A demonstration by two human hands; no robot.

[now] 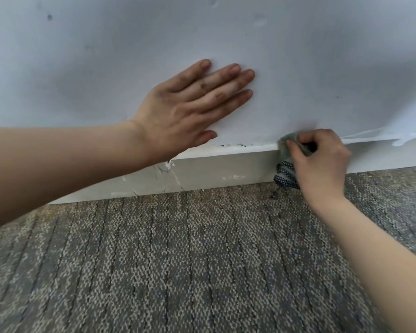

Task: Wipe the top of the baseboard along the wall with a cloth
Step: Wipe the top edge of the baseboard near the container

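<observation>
Filling the upper half of the view, a pale wall [298, 56] is seen, marked by a few faint smudges and dents. Below it, a grey and beige patterned carpet [178, 260] is spread across the floor. Between the two, a white baseboard [226, 169] is run along the foot of the wall. Its face is scuffed and cracked toward the left, and dark specks are scattered on its top edge near the middle.

The left hand [178, 111] is laid flat against the wall just above the baseboard, its fingers [223, 74] held straight and close together, grasping nothing. The right hand [322, 162] is placed further right, at the top edge of the baseboard, and its fingers [296, 149] are curled round a cloth [285, 174].

The cloth is bunched up. A greenish part, slightly blurred, is pressed onto the top of the baseboard where it meets the wall. A dark blue and white checked part is left hanging over the face of the baseboard below the hand, with a loose corner reaching down to the carpet's edge.
</observation>
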